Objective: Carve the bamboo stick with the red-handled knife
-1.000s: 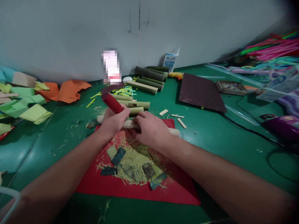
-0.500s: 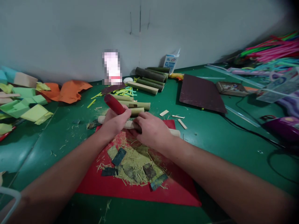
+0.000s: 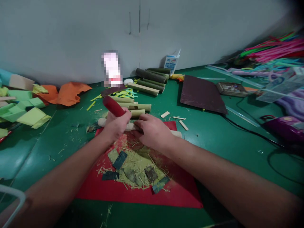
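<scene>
As the pale stick lies across the far edge of the red sheet, the left hand, fingers wrapped around the red handle, should press gently, while the right hand, fingers curled over the stick, steadies it.

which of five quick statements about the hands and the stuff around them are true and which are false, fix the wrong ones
1. The left hand is closed around a red handle. True.
2. The right hand holds nothing. False: it grips a pale rod.
3. Shavings lie on the red sheet. True.
4. The orange paper lies to the right of both hands. False: it lies to their left.
5. A blue-and-white carton stands beyond the hands, near the wall. True.
</scene>
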Demonstrator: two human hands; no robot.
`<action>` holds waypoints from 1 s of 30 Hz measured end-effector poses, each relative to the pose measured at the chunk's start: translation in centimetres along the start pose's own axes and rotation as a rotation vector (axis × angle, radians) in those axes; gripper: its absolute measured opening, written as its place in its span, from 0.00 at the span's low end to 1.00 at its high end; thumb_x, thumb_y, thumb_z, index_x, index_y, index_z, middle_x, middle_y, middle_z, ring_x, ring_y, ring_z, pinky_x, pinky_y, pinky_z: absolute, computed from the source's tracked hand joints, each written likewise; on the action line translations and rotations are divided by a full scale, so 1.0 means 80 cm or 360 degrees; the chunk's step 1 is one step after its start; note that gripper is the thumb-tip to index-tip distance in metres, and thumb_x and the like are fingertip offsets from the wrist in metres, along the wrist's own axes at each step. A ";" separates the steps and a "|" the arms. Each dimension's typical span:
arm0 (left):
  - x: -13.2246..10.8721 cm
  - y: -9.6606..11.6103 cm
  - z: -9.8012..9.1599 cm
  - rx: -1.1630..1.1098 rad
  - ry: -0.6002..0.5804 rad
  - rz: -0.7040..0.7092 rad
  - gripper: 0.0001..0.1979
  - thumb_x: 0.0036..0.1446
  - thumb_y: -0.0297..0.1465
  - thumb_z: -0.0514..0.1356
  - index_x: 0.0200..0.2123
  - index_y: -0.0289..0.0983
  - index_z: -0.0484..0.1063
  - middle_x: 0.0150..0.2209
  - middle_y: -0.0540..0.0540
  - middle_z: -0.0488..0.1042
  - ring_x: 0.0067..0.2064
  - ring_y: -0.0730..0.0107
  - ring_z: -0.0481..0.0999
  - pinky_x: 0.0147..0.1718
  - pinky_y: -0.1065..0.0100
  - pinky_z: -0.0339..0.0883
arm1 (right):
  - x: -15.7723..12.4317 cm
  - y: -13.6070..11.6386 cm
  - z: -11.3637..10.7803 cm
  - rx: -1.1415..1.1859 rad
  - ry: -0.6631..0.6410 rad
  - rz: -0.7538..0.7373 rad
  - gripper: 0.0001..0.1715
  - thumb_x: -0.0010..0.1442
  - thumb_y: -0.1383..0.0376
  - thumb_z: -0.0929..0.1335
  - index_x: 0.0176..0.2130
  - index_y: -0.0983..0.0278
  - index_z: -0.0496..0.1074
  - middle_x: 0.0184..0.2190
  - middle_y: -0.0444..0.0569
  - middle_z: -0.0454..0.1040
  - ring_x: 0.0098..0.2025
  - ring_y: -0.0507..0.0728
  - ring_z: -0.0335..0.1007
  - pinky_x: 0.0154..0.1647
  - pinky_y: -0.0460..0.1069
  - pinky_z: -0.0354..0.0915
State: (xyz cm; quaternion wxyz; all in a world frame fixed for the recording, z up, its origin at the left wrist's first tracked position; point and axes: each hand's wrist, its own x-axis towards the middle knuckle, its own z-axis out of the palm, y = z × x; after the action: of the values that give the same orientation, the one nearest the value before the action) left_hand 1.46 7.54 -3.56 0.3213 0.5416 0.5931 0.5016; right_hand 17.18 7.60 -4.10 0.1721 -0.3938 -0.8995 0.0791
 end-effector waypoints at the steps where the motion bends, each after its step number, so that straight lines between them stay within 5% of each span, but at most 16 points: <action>1: 0.000 0.000 -0.002 -0.0020 -0.0017 0.0015 0.13 0.43 0.28 0.57 0.12 0.39 0.58 0.15 0.52 0.55 0.21 0.73 0.56 0.20 0.67 0.49 | 0.000 0.000 0.000 0.0022 -0.0004 0.0024 0.12 0.61 0.63 0.67 0.36 0.66 0.79 0.34 0.51 0.75 0.37 0.56 0.66 0.37 0.51 0.57; 9: 0.007 -0.007 0.000 -0.0036 0.0104 0.0116 0.10 0.46 0.29 0.57 0.16 0.39 0.61 0.17 0.52 0.59 0.22 0.73 0.60 0.22 0.67 0.56 | -0.001 0.005 0.002 0.0065 0.0049 0.0013 0.10 0.57 0.64 0.68 0.34 0.66 0.78 0.34 0.51 0.76 0.38 0.57 0.69 0.37 0.52 0.60; 16: 0.003 -0.009 0.000 0.0104 0.0046 0.0141 0.10 0.49 0.31 0.59 0.19 0.39 0.63 0.19 0.52 0.60 0.25 0.71 0.61 0.25 0.67 0.57 | -0.001 0.006 0.002 0.0060 0.0112 0.0030 0.11 0.50 0.69 0.68 0.36 0.65 0.76 0.35 0.49 0.75 0.38 0.57 0.69 0.36 0.50 0.59; 30: 0.002 -0.014 -0.005 0.0166 -0.0113 0.0220 0.12 0.54 0.35 0.58 0.20 0.40 0.63 0.21 0.51 0.62 0.26 0.70 0.61 0.26 0.65 0.55 | -0.001 0.007 0.006 0.0053 0.0180 0.0055 0.07 0.55 0.62 0.69 0.31 0.64 0.73 0.32 0.49 0.74 0.35 0.56 0.67 0.34 0.50 0.56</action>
State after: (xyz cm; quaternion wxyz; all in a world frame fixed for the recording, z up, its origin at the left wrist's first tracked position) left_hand 0.70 7.69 -4.44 0.2780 0.6148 0.5679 0.4715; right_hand 17.46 7.94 -4.75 0.2278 -0.4103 -0.8799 0.0747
